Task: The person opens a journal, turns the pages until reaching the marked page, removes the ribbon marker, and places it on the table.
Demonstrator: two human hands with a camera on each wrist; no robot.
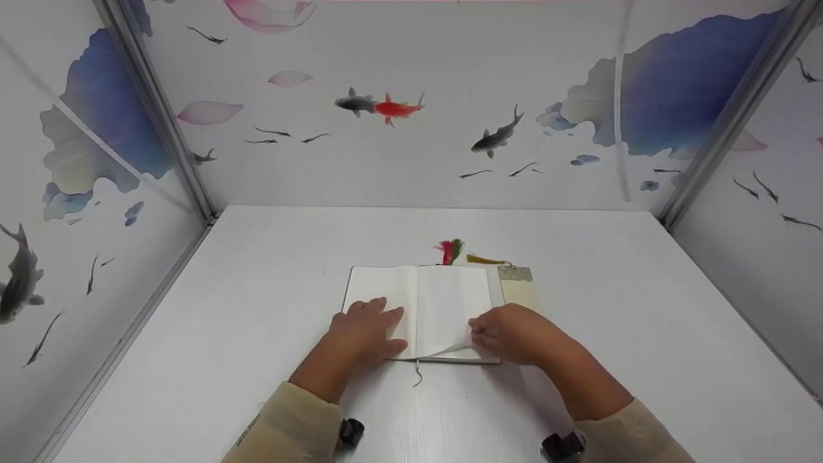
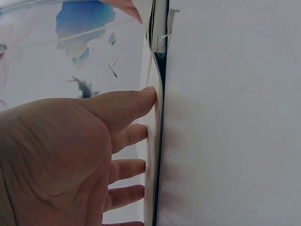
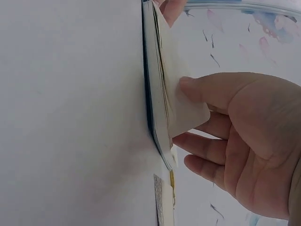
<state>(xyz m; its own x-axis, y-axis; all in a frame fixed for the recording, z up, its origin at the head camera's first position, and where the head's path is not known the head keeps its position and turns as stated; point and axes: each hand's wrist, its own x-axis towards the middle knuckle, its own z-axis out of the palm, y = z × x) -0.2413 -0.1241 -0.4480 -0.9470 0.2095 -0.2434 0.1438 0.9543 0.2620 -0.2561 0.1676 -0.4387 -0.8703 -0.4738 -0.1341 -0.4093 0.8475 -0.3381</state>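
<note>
A notebook (image 1: 450, 302) with blank cream pages and a dark cover lies spread out on the white table. My left hand (image 1: 368, 329) rests on its left page, fingers spread; the left wrist view shows the fingertips (image 2: 149, 96) pressing the paper. At the lower right corner, my right hand (image 1: 514, 333) pinches a page (image 3: 188, 110) between thumb and fingers, and that corner is lifted off the pages below. A thin ribbon marker (image 1: 418, 374) hangs out from the spine at the bottom edge.
Beyond the notebook's top edge lie a red and green tassel (image 1: 450, 249) and a yellow tassel (image 1: 485, 259). Partly under the right hand is a cream bookmark (image 1: 519, 292) with a silvery end. Printed panels with fish stand around the white table (image 1: 257, 257).
</note>
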